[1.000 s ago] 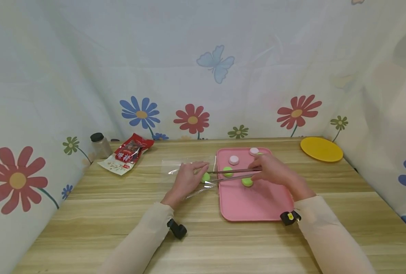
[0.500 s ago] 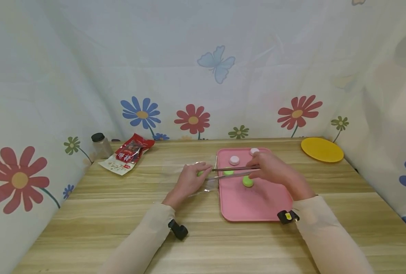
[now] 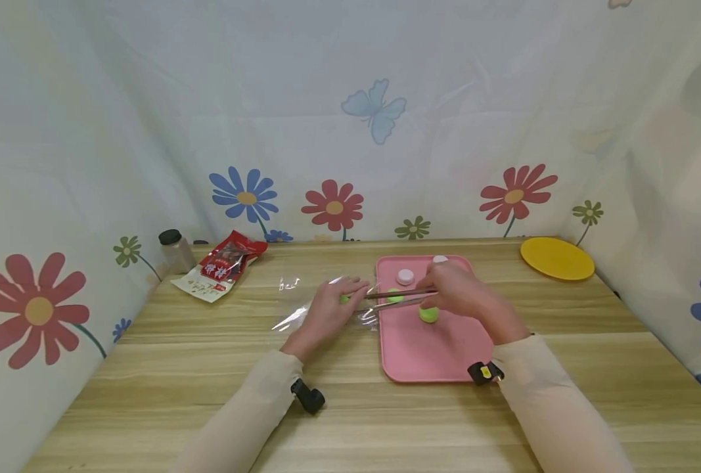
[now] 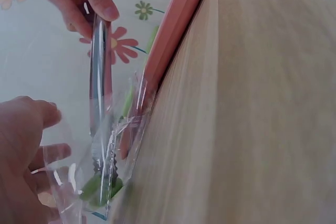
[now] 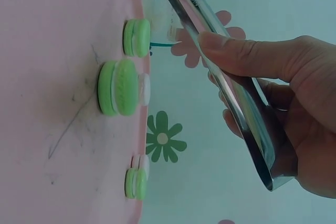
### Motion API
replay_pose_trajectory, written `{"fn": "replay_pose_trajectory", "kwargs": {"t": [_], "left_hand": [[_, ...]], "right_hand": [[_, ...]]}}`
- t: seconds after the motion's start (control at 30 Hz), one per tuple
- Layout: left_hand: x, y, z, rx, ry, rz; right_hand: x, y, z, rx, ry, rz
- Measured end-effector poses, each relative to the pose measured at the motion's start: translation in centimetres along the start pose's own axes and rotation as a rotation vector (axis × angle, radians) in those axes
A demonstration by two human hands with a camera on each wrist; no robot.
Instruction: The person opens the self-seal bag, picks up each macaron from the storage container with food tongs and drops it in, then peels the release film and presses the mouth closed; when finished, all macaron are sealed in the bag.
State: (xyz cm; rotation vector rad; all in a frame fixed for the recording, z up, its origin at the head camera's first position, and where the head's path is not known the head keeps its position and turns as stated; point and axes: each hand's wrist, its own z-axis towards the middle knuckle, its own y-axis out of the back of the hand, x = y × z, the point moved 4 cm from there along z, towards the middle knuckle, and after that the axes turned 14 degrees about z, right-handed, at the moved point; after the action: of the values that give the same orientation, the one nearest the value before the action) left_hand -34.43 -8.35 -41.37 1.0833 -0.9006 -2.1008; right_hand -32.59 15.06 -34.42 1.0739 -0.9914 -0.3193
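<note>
Where a flowered curtain (image 3: pixel 267 125) backs a wooden table (image 3: pixel 385 427), metal tongs (image 4: pixel 100 77) meet a green macaron (image 4: pixel 93 191)

While the curtain spreads red, blue and green blooms and a pale butterfly across the back, a pink tray (image 3: pixel 415 358) lies right of centre on the table. Just beside its left edge is a clear bag (image 3: pixel 291 317), its film creased and glossy. A red and cream packet (image 3: pixel 223 268) rests at the back left; a yellow plate (image 3: pixel 557 258) lies at the back right. The right hand (image 3: pixel 459 289) grips the tongs above the tray, and their toothed ends touch the green macaron, seen through the bag's film; whether they squeeze it I cannot tell. The left hand (image 3: pixel 329 312) is at the bag, fingers apart, film lying against them. A dark-lidded jar (image 3: pixel 177 255) stands beside the packet. Smallest are the tray's own pieces: three more green macarons (image 5: pixel 118 87) and two pale macarons (image 3: pixel 405 276).
</note>
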Motion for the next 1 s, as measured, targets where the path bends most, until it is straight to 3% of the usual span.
{"fn": "replay_pose_trajectory", "kwargs": {"t": [0.53,0.83,1.0], "left_hand": [[-0.5,1.2,0.2,-0.144,-0.095,-0.050],[-0.3,0.5,0.3,-0.073,-0.050,-0.020],[-0.3,0.0,0.3,-0.041,-0.031,-0.056]], "right_hand": [[-0.7,-0.2,0.2,0.011,-0.013,0.018],[-0.5,0.5,0.2,-0.014,-0.031,0.057],[0.3,0.3,0.5,-0.005,0.010,0.007]]}}
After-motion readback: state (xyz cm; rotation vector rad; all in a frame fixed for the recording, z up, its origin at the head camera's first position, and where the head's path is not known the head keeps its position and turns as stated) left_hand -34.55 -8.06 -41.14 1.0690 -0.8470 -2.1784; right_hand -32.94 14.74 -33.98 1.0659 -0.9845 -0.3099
